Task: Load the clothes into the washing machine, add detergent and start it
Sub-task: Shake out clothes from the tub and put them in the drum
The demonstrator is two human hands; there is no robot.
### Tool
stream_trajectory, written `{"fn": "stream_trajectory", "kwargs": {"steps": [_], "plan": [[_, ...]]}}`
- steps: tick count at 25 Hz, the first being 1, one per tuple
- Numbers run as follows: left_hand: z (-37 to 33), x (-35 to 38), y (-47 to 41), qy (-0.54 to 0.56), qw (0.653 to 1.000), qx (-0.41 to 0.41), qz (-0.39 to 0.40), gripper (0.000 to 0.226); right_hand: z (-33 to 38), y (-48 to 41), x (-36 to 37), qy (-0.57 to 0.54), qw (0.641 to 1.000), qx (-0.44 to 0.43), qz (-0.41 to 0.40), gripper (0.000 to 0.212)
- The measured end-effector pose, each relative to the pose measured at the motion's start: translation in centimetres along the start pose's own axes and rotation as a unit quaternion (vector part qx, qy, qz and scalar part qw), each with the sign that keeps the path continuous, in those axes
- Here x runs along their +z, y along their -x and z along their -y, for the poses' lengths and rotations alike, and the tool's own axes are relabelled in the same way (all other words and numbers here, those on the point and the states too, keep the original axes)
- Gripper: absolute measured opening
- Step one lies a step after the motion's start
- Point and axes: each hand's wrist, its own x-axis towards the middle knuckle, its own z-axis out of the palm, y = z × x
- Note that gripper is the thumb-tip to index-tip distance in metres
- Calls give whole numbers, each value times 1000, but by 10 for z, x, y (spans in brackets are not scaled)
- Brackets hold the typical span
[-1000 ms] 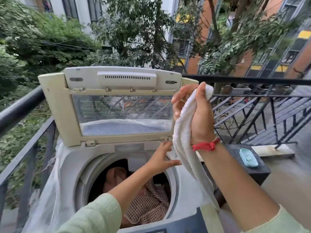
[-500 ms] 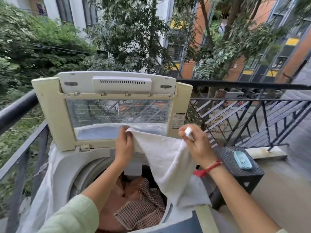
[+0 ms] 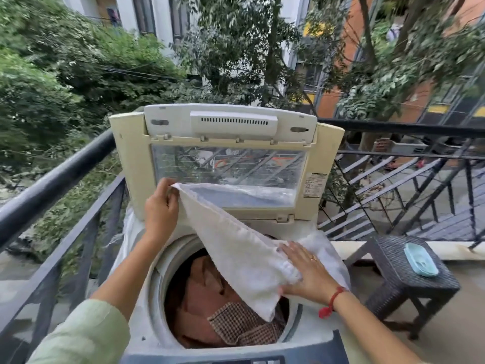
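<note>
While we are leaning over the open washing machine (image 3: 157, 271), our left hand (image 3: 161, 206) is lifting one corner of a white towel (image 3: 236, 245). Its fingers (image 3: 168, 185) are pinching the cloth high up, just in front of the raised lid (image 3: 233, 124). Our right hand (image 3: 307, 274) is lying flat on the towel's lower part, fingers (image 3: 290, 251) straight and spread, pressing it against the machine's top at the right edge of the drum opening.

Between the two sets of fingers the towel is stretching in a slope across the opening. We are judging that it is being opened out so it goes in loose rather than bunched.

Below the fingers, inside the drum, a rust-brown garment (image 3: 202, 285) and a checked cloth (image 3: 241, 321) are already lying.

Well apart to the right of our right fingers, a small woven table (image 3: 393, 282) is carrying a pale blue dish (image 3: 420, 260); we cannot tell its contents. No detergent is showing. Below our wrists, nearest us, the dark control panel (image 3: 210, 359) is sitting untouched, so detergent and starting are not yet done.
</note>
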Motion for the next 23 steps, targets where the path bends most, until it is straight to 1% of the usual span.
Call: {"fn": "stream_trajectory", "kwargs": {"steps": [1, 2, 3, 4, 6, 7, 9, 10, 12, 13, 14, 15, 17, 18, 19, 20, 21, 22, 23], "plan": [[6, -6, 0, -5, 1000, -22, -11, 12, -7, 0, -1, 18, 999, 9, -30, 122], [11, -12, 0, -8, 999, -34, -18, 14, -20, -2, 0, 27, 997, 38, -64, 117], [16, -17, 1, -20, 999, -34, -17, 14, -34, -2, 3, 24, 992, 72, -97, 107], [21, -20, 0, -37, 999, -26, -4, 15, -49, -3, 6, 25, 989, 106, -103, 91], [31, -20, 0, -51, 998, -12, 38, 21, -66, -3, 12, 37, 985, 152, -73, 58], [36, -18, 0, -36, 998, -13, 59, 27, -68, -3, 14, 35, 983, 159, -86, 45], [41, -12, 1, 26, 995, -41, 85, 40, -54, -4, 11, 47, 972, 161, -164, 19], [42, -11, 2, 61, 992, -66, 90, 42, -40, -4, 6, 61, 967, 139, -204, 13], [40, -10, 1, 135, 979, -120, 98, 39, -6, -10, -6, 48, 961, 53, -267, 13], [38, -11, -1, 160, 972, -142, 101, 36, 11, -15, -11, 29, 955, 12, -296, 15], [37, -12, -4, 167, 967, -161, 103, 34, 24, -23, -14, 6, 947, -10, -321, 16], [36, -12, -7, 163, 965, -176, 110, 32, 35, -33, -17, -30, 940, -7, -339, 17], [38, -11, -9, 136, 963, -191, 134, 30, 44, -51, -24, -123, 923, 37, -362, 14], [37, -11, -9, 126, 964, -184, 145, 29, 44, -56, -28, -150, 910, 44, -383, 12], [37, -10, -7, 116, 967, -165, 154, 30, 42, -59, -32, -167, 897, 32, -409, 12], [38, -8, -3, 98, 972, -138, 164, 30, 42, -58, -32, -182, 887, 6, -425, 13], [42, -5, 2, 61, 977, -101, 177, 31, 45, -54, -27, -207, 882, -24, -422, 15], [46, -3, 10, 15, 979, -65, 193, 29, 49, -49, -16, -238, 889, -49, -388, 17], [51, 0, 17, -34, 976, -40, 214, 26, 54, -44, 2, -271, 907, -67, -314, 16]]}}
